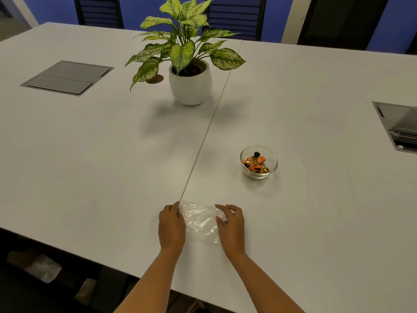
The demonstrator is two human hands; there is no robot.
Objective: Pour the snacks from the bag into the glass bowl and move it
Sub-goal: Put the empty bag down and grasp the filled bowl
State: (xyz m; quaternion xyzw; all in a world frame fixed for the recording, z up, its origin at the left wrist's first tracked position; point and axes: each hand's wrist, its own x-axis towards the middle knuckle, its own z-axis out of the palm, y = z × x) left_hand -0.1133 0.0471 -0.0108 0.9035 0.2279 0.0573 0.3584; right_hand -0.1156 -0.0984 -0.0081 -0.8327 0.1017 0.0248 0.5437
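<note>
Both hands, left hand [171,224] and right hand [232,224], pinch my emptied bag [199,222]; snacks [256,163] fill the glass bowl [274,164] at two o'clock, unmoved, I judge.

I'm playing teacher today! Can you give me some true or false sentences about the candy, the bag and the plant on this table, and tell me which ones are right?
1. The snacks are in the glass bowl. True.
2. The plastic bag is full of snacks. False: it lies flat and looks empty.
3. Both hands touch the bag. True: the left hand is at its left edge, the right hand at its right edge.
4. The potted plant stands inside the bowl. False: it stands apart, farther back on the table.
5. One hand holds the bowl. False: neither touches it.
</note>
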